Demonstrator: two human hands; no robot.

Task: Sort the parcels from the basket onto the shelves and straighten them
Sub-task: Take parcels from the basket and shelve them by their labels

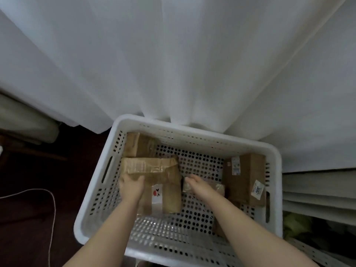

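Taped parcel [148, 165] in the left half of the white basket [192, 131], lying crosswise, with its long axis left to right, on top of a larger labelled parcel [171, 197] whose long axis runs toward the person. Left grip [132, 184] sits at the near-left end of the upper one, fingers curled at that edge and apparently holding it; the right end has no hand on it. Right grip [195, 184] hovers spread and relaxed, holding nothing, just right of that free end and directly over a small parcel [217, 186]. As the nearer to the free end, it would probably have to shift left to share the lift — or drop onto the one beneath it. Also in the basket are a back-left parcel [137, 145] and a tall box [244, 178] against the right wall. None has reached a shelf yet.
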